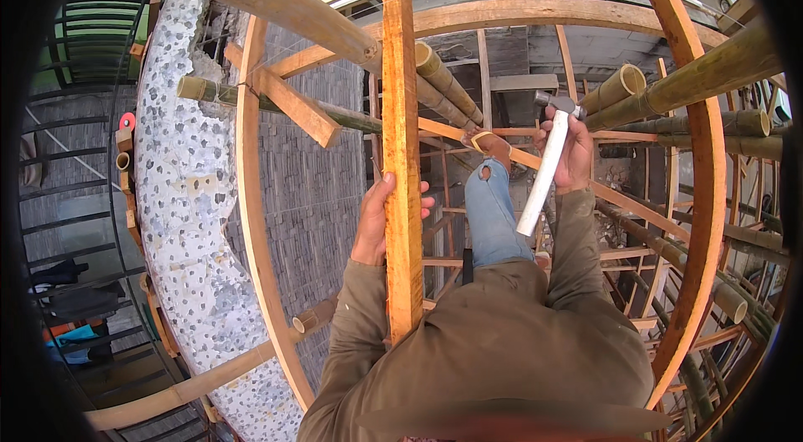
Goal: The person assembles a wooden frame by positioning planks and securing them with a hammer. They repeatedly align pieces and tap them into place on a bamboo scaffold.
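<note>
Left hand (pixel 378 216) is gripping the upright wooden plank (pixel 401 141), fingers wrapped round its edge, plank running top to bottom mid-frame. Right hand (pixel 571 153) is clamping a hammer (pixel 548 159) by its white handle, metal head up, near the bamboo poles (pixel 669 86). Jeans-clad leg (pixel 493 212) is resting between both hands.

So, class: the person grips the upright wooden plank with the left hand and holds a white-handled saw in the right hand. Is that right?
Not quite. In the head view the right hand holds a white-handled hammer, not a saw. The left hand does grip the upright wooden plank.
</note>
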Motion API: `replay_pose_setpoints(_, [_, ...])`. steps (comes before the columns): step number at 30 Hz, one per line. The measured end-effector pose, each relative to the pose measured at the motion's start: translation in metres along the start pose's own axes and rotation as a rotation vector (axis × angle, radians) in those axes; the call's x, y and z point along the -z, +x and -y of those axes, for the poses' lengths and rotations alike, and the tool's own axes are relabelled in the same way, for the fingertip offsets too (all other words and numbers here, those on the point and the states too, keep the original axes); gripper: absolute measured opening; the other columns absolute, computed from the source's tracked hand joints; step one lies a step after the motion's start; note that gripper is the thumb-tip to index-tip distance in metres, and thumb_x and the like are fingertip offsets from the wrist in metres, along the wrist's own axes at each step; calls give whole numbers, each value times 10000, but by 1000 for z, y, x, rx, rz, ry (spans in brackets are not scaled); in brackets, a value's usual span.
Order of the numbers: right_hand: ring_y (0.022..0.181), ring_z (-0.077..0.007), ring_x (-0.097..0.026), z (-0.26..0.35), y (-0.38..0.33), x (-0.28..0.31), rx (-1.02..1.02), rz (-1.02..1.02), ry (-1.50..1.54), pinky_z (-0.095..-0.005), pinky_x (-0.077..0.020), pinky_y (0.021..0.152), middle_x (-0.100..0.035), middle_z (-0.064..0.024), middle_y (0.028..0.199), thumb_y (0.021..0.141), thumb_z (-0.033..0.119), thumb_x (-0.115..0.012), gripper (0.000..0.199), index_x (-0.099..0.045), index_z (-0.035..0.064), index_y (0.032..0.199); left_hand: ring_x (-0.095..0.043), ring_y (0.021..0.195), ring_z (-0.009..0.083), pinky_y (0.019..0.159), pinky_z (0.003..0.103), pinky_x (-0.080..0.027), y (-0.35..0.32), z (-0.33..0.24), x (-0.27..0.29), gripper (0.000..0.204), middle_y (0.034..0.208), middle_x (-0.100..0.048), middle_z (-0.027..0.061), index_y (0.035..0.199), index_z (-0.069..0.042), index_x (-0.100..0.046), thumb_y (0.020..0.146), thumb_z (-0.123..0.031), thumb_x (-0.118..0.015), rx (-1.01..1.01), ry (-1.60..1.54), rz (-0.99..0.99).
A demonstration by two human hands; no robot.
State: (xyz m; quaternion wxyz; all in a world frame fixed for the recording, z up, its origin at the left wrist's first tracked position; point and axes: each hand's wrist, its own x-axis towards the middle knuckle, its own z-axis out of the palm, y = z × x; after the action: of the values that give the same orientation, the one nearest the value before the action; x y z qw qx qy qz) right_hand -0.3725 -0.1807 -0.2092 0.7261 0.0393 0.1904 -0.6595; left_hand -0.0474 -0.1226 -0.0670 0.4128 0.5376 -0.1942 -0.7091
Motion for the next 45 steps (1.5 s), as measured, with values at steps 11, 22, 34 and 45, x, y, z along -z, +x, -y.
replay_pose_setpoints(11, [562, -61, -474, -76, -24, -25, -291, -71, -185, -254, -461, 441, -460, 16, 788, 1012, 470, -572, 362, -507, 180, 1219, -658, 1062, 306, 779, 412, -602, 1, -2, -9, 663, 1207, -610, 207, 1393, 32, -460, 1034, -518, -368, -36, 45, 1])
replay_pose_setpoints(22, [999, -237, -661, -148, -61, -46, -462, 132, -406, -364, -611, 698, -577, -137, 1178, 949, 213, -718, 380, -395, 122, 1128, -666, 997, 248, 803, 377, -557, -20, 33, 39, 416, 1049, -664, 155, 1063, -44, -572, 1023, -456, -534, -21, -93, -200])
replay_pose_setpoints(34, [1014, -188, -591, -171, -80, -71, -366, 289, -574, -337, -496, 899, -575, -85, 1109, 962, 199, -688, 404, -494, -6, 1250, -644, 1134, 292, 900, 455, -541, -287, 147, 139, 936, 1277, -635, 221, 1500, -70, -394, 886, -768, -505, 668, 238, -302])
replay_pose_setpoints(45, [1203, -397, -583, -139, -73, -76, -298, 279, -1015, -545, -523, 984, -560, -211, 1370, 968, 612, -524, 780, -424, 14, 1459, -630, 935, 310, 746, 428, -475, -343, 231, 57, 941, 1039, -651, 205, 1094, 60, -652, 800, -829, -565, 165, 571, -687])
